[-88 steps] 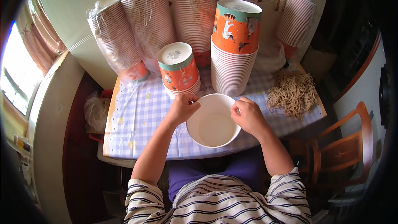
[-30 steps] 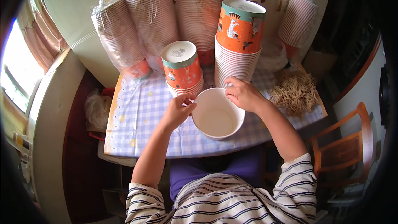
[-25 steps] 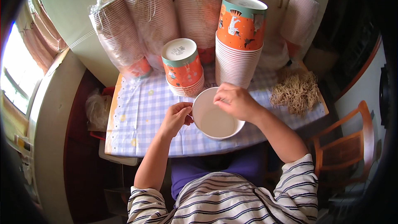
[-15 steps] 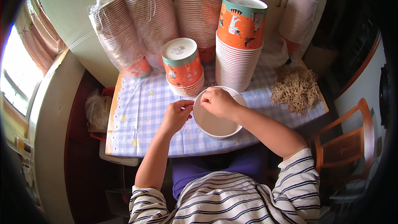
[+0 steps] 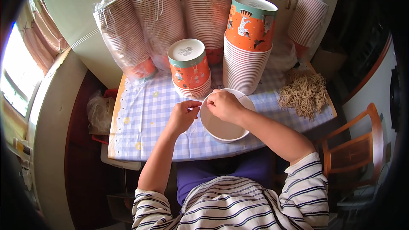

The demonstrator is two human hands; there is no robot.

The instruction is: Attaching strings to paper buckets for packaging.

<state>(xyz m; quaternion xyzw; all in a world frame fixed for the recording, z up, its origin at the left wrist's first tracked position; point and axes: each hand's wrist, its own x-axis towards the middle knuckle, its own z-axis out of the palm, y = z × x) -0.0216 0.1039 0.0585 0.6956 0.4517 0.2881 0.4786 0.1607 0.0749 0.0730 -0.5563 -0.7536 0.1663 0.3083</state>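
Your left hand (image 5: 183,116) and right hand (image 5: 225,105), fingertips near each other at the left rim of a pale bucket (image 5: 226,130).
The bucket stands mouth up on the bench (image 5: 140,134), below your right fingers and just right of your left ones. For good work here, steady the rim lightly from outside, so the wall does not buckle, and make small fingertip motions; the thin strand (image 5: 243,97) behind your right fingers probably wants slack. Your left forearm rises from the lower left, thumb and index drawn close; your right forearm slants across the mouth, fingers bunched. Whether either hand pinches anything cannot be told. Tangled cords (image 5: 303,96) lie well right of your right fingers.
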